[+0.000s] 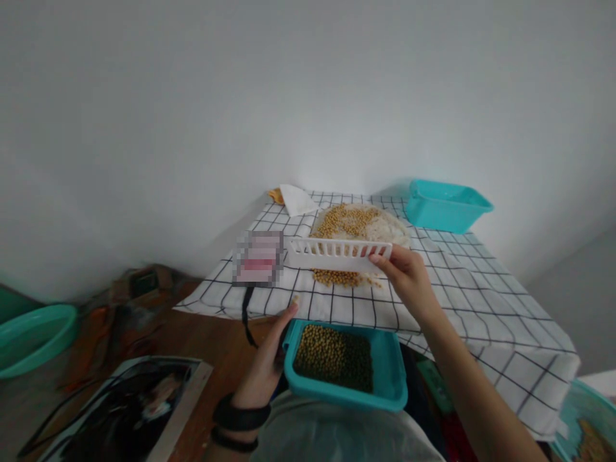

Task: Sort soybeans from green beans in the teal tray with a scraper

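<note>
My right hand (407, 276) grips the right end of a white slotted plastic tray (327, 262), held level low over the table. Behind the tray, yellow beans, likely soybeans (344, 221), lie spread over a pale, thin sheet (392, 228). More of these beans (337, 277) form a band on the cloth just in front of it. At the table's front edge, my left hand (278, 340) holds a teal plastic tub (389, 366) by its left side, thumb up along the rim. Inside the tub, yellow beans fill the left and small dark green beans (359, 362) the middle; its right end shows bare bottom.
A checked white cloth (462, 282) covers the table. Another teal tub (447, 205) stands at the back right. A blurred pink card-like item (260, 260) lies left, a white paper piece (297, 200) behind it. On the floor are a green basin (38, 340) and a picture box (129, 404).
</note>
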### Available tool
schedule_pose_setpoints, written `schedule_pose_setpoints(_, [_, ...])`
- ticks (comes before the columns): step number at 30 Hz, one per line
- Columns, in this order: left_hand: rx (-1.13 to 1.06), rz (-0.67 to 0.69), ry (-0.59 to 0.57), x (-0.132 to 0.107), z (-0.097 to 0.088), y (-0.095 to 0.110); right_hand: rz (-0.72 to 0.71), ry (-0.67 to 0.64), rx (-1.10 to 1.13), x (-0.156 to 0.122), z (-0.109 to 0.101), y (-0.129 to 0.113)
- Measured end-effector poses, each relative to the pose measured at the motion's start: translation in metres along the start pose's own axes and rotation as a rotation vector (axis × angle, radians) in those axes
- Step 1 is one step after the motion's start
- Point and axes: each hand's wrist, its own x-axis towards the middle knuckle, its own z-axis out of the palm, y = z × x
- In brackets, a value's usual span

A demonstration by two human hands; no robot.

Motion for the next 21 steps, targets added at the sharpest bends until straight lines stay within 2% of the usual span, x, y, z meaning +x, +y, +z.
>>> schedule_pose_setpoints(6, [-0.036,-0.009,0.013,-0.006,0.004,0.003,0.093,0.12,0.016,-0.026,-0.022,0.001])
schedule_pose_setpoints(10, [-0.045,-0.028,0.044,-0.011,0.013,0.008,0.095,0.153,0.031,-0.03,-0.025,-0.005])
schedule_pose_setpoints(15, [-0.043,-0.015,0.046,-0.011,0.012,0.009,0.024,0.005,-0.048,-0.03,-0.009,-0.019])
schedule_pose_setpoints(21, [-0.02,-0.013,-0.004,-0.007,0.008,0.005,-0.242,-0.271,-0.09,-0.01,0.007,-0.046])
